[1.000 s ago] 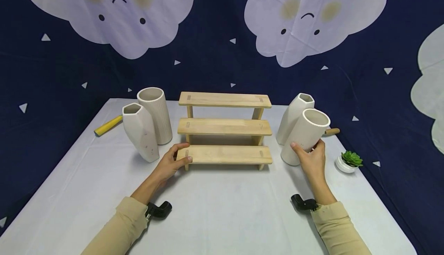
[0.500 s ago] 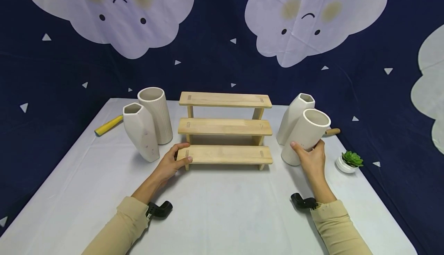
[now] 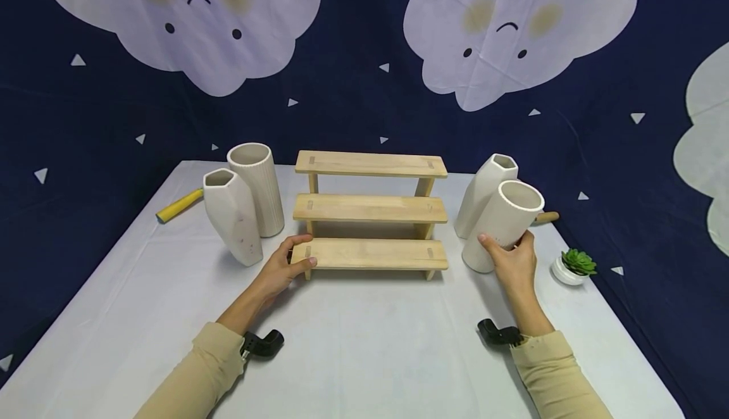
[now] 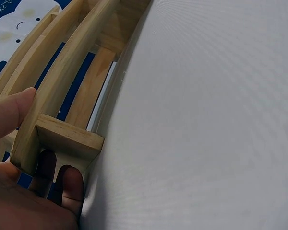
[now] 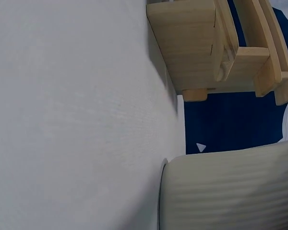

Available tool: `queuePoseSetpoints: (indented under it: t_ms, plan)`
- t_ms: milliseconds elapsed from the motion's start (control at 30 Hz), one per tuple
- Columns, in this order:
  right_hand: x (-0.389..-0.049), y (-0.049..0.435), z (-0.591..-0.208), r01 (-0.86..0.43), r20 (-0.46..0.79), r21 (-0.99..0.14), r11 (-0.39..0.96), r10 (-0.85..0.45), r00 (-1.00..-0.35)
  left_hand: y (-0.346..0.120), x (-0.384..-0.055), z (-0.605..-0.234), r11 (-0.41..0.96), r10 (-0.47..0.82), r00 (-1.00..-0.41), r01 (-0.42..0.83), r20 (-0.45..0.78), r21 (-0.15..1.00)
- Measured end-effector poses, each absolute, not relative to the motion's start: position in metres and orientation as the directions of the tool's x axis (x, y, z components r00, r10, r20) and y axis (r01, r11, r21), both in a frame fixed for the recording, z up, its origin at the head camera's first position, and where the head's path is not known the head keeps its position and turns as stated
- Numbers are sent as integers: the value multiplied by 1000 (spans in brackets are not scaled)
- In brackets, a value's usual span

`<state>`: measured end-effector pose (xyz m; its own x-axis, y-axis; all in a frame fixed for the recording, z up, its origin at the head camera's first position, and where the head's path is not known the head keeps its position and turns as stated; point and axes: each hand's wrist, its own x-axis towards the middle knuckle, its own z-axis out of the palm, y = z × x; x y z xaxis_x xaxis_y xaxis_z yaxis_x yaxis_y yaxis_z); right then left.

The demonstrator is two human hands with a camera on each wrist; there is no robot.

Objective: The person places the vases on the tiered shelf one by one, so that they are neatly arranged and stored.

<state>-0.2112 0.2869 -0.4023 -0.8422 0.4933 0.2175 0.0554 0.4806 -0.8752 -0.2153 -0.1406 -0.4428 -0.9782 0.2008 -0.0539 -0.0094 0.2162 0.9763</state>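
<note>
In the head view, a three-step wooden display stand stands mid-table. My left hand grips the left end of its lowest board. The left wrist view shows the thumb on top of the board and fingers curled beneath, beside the leg. To the stand's right, my right hand holds a white ribbed cylindrical vase low on its side, thumb on the left. Its ribbed wall fills the lower right of the right wrist view, where the hand is not visible.
An angular white vase stands behind the held one. At left are a faceted vase and another ribbed vase, with a yellow stick-like object alongside. A brown handle-like end and a potted succulent lie near the right edge.
Both hands keep their grips. The ribbed vase's top tips very slightly to the right and down; otherwise only a small shift of the head view shows.
</note>
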Motion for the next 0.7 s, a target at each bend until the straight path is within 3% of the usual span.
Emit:
queuePoseSetpoints:
  t_ms: [700]
  plan:
    - [-186, 273, -382, 4, 217, -895, 446, 443, -870, -139, -215, -442, 192, 213, -974, -31, -73, 981]
